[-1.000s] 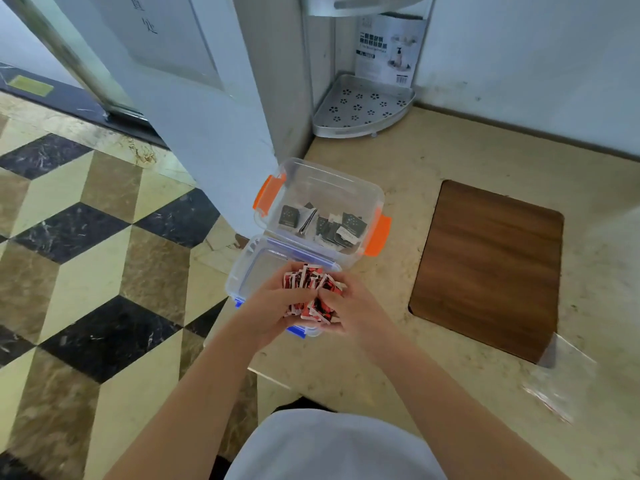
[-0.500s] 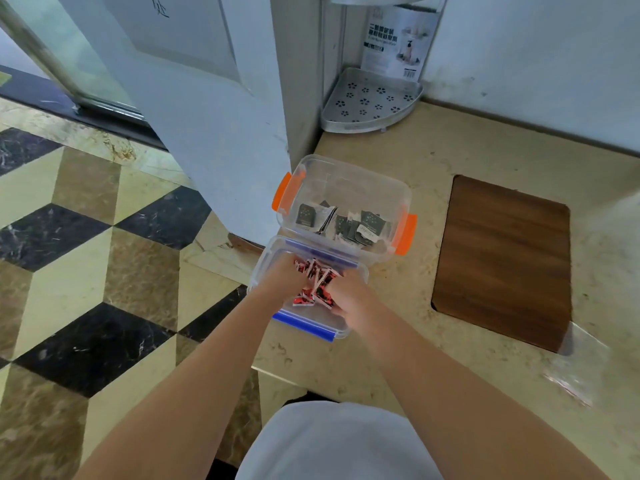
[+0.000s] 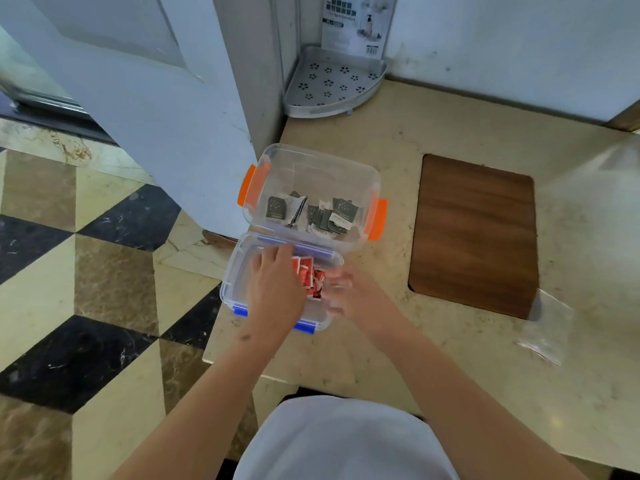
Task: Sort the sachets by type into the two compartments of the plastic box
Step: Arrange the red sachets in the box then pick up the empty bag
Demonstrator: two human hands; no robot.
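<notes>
A clear plastic box stands at the counter's left edge. Its far compartment [image 3: 313, 168], with orange latches, holds several dark grey sachets [image 3: 323, 213]. Its near compartment [image 3: 235, 271], with blue latches, holds a heap of red sachets [image 3: 308, 275]. My left hand [image 3: 273, 289] lies palm down inside the near compartment, fingers spread, touching the red heap from the left. My right hand [image 3: 346, 292] sits at that compartment's right rim, fingers loosely apart and blurred, just clear of the red sachets. Neither hand grips anything that I can see.
A brown wooden board [image 3: 474, 233] is set into the beige counter to the right. A clear plastic bag [image 3: 547, 327] lies by its near corner. A grey perforated corner shelf [image 3: 332, 84] stands at the back. A white door [image 3: 156, 98] stands left, over a patterned floor.
Both hands held a bunch of red sachets together above the near compartment. They lowered it in, the sachets now lie in a heap, and the hands have moved apart.
</notes>
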